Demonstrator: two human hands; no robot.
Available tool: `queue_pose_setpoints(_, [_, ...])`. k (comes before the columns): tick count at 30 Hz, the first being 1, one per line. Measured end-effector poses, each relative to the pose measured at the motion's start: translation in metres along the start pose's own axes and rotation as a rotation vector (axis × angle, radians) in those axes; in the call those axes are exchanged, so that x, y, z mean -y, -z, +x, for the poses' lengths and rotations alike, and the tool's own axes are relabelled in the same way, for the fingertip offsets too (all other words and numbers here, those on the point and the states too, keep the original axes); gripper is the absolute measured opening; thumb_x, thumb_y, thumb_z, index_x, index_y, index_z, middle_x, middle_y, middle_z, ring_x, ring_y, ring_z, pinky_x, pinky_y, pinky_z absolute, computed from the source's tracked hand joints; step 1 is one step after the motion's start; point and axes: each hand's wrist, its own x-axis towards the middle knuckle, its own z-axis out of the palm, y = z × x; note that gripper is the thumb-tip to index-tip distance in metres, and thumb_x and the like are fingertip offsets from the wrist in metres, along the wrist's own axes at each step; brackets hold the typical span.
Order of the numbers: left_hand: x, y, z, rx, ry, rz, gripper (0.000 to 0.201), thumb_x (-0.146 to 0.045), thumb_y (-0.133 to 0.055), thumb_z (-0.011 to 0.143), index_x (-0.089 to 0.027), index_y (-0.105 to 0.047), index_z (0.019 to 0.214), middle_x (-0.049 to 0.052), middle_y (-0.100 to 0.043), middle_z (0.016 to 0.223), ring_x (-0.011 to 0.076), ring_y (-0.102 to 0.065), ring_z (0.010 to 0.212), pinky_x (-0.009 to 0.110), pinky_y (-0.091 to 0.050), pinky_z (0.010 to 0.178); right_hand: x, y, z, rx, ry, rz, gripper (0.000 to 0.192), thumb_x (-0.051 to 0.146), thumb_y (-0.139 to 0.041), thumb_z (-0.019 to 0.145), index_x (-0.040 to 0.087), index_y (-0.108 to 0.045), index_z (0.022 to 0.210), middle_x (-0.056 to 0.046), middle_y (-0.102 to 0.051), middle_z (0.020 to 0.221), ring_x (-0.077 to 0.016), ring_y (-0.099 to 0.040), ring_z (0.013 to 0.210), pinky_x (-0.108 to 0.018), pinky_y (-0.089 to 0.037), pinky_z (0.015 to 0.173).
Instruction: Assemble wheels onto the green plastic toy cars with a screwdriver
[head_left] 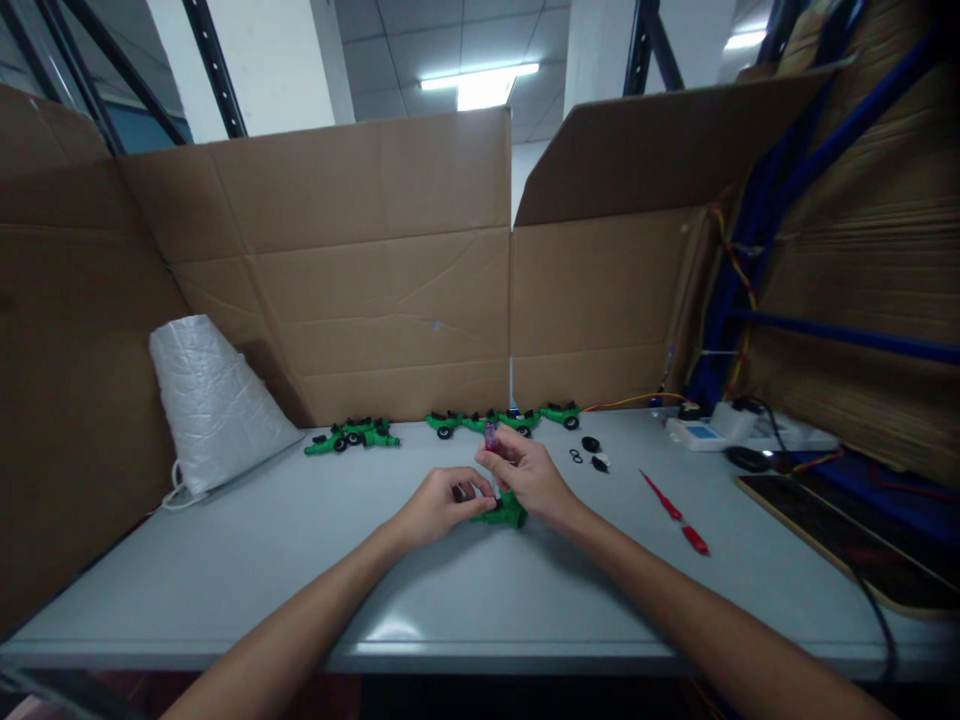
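My right hand point(525, 472) is closed around the purple handle of a small screwdriver point(490, 436), held upright. Below it a green toy vehicle body point(510, 512) rests at the middle of the white table, partly hidden by my fingers. My left hand point(444, 507) pinches the left end of this body, close to where the screwdriver points down. The screwdriver's tip is hard to make out. Just right of my right hand lie a black wheel point(590, 443), small black rings point(576, 456) and a small black part point(600, 464).
Green toy vehicles with black wheels stand at the back left point(352, 435) and back centre point(444, 425). A red screwdriver point(675, 512) lies on the right. Beyond are a power strip point(750, 430) and a dark panel point(847, 540). A silvery bag point(214, 410) leans by the cardboard wall point(375, 300).
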Motion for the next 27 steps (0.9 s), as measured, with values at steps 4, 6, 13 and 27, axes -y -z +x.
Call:
queue_pose_setpoints(4, [-0.0003, 0.0001, 0.0, 0.0, -0.004, 0.005, 0.035, -0.049, -0.076, 0.093, -0.013, -0.078, 0.098, -0.001, -0.062, 0.071, 0.0125, -0.05, 0.065, 0.022, -0.038, 0.062, 0.0066, -0.0008, 0.0001, 0.006, -0.047, 0.081, 0.034, 0.056, -0.072, 0.094, 0.023, -0.067, 0.094, 0.0, -0.057, 0.083, -0.0128, -0.049, 0.059, -0.025, -0.04, 0.05])
queue_pose_setpoints(6, [-0.0002, 0.0001, -0.0001, 0.0, 0.0, 0.007, 0.035, -0.048, -0.076, 0.093, -0.013, -0.078, 0.097, -0.001, -0.062, 0.071, 0.0126, -0.051, 0.065, 0.022, -0.038, 0.062, 0.0084, -0.0009, -0.0006, 0.002, -0.057, 0.119, 0.033, 0.055, -0.072, 0.093, 0.024, -0.065, 0.105, 0.001, -0.059, 0.084, -0.0119, -0.049, 0.057, -0.024, -0.04, 0.049])
queue_pose_setpoints(13, [-0.0002, 0.0004, -0.0004, -0.011, -0.005, 0.005, 0.031, -0.044, -0.076, 0.093, -0.014, -0.079, 0.1, 0.0, -0.066, 0.075, 0.0128, -0.051, 0.067, 0.022, -0.039, 0.064, 0.0045, -0.0014, -0.0014, -0.012, -0.022, 0.168, 0.033, 0.049, -0.07, 0.096, 0.028, -0.056, 0.117, 0.004, -0.054, 0.088, -0.0107, -0.052, 0.057, -0.022, -0.043, 0.047])
queue_pose_setpoints(27, [-0.0012, 0.0011, -0.0004, -0.003, 0.001, -0.031, 0.036, -0.05, -0.077, 0.092, -0.014, -0.079, 0.098, 0.0, -0.065, 0.074, 0.0124, -0.051, 0.065, 0.023, -0.039, 0.065, 0.0056, -0.0004, 0.0013, 0.047, -0.078, 0.266, 0.035, 0.056, -0.06, 0.1, 0.024, -0.06, 0.116, 0.002, -0.061, 0.089, -0.0078, -0.047, 0.051, -0.022, -0.04, 0.046])
